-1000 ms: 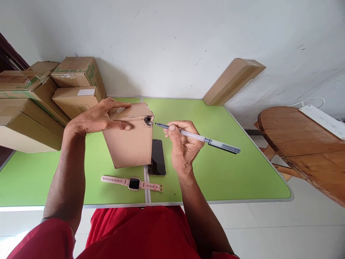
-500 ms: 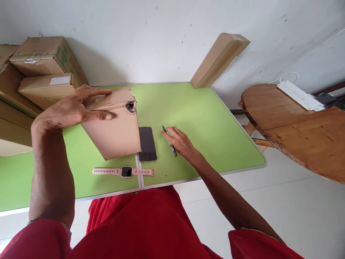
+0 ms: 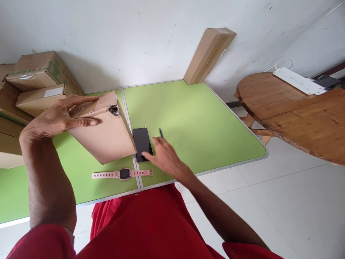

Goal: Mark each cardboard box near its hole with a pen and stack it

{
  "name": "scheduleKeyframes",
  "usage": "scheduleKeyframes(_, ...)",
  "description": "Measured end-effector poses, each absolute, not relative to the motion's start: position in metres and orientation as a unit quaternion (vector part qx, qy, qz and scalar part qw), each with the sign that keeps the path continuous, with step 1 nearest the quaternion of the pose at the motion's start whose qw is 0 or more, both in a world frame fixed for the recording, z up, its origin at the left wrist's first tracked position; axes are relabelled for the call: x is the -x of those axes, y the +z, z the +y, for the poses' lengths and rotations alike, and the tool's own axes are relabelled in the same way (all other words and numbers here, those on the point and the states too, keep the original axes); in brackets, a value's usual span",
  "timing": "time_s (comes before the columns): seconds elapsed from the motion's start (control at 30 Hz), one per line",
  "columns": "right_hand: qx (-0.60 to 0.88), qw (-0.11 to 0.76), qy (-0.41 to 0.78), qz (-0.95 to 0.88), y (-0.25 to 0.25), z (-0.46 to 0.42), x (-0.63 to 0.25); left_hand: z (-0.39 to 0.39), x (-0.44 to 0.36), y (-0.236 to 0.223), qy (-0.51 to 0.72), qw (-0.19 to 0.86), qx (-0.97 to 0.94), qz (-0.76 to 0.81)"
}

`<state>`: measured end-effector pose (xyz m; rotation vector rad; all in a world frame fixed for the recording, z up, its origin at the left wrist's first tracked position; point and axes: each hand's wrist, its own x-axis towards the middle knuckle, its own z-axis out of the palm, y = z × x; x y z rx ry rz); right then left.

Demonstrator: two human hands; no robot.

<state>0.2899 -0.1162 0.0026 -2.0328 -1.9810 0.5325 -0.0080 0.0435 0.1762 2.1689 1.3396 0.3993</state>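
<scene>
Pen (image 3: 161, 133) now lying on tabletop (image 3: 188, 118); right hand (image 3: 165, 156), freed, is spreading empty-looking fingers by phone (image 3: 141, 139) near front edge; left hand (image 3: 55, 118), fingers wide, is gripping box (image 3: 107, 138).

Left grip (image 3: 58, 117) on carton (image 3: 107, 136); right grip (image 3: 165, 156) near phone (image 3: 141, 138).

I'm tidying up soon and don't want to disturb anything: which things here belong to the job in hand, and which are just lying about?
In use, it seems:
carton, held by the left hand
phone, by the right hand
pen, also by that hand

Seemingly just lying about:
pink smartwatch
long box
stacked boxes
white strip on the wooden table
</scene>
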Motion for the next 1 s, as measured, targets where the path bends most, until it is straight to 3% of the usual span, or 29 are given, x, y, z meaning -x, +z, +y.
scheduleKeyframes(0.2,0.788,0.081,0.177,-0.585,0.006,-0.107,-0.223,0.037,0.026,0.179,0.154,0.280,-0.803,0.503)
scheduleKeyframes(0.53,0.795,0.100,0.296,-0.519,0.018,-0.098,-0.246,0.032,0.036,0.174,0.163,0.277,-0.801,0.505)
scheduleKeyframes(0.9,0.777,0.188,0.369,-0.475,0.014,-0.108,-0.262,0.045,0.044,0.166,0.148,0.229,-0.791,0.548)
scheduleKeyframes(1.0,0.742,0.270,0.459,-0.408,0.007,-0.117,-0.278,0.047,0.035,0.165,0.141,0.224,-0.797,0.543)
